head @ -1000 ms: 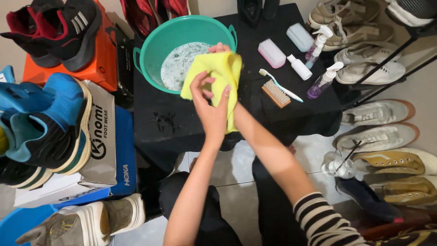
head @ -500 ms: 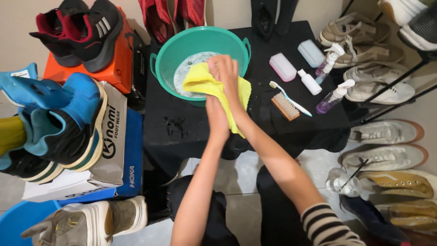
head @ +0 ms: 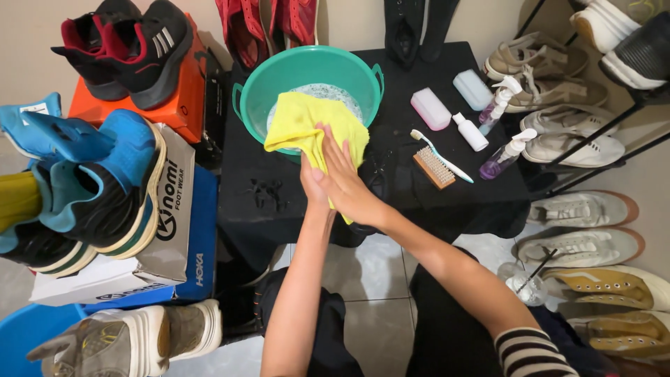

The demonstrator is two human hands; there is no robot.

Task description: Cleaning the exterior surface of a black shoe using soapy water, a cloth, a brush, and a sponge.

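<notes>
We are working the yellow cloth [head: 307,126] between both hands [head: 335,178] at the near rim of the green basin [head: 255,84], which stands on the black table [head: 279,202]; we judge this a wringing or folding step. The cloth hangs partly over the sudsy water, partly down past our palms. Our left hand [head: 312,185] is under it, fingers closed on the fabric; our right hand [head: 345,183] lies across the top, fingers flat, pressing it. Both forearms rise from below and meet at the wrists. Next we need a firm two-handed grip, clear of the brush [head: 434,167].
</notes>
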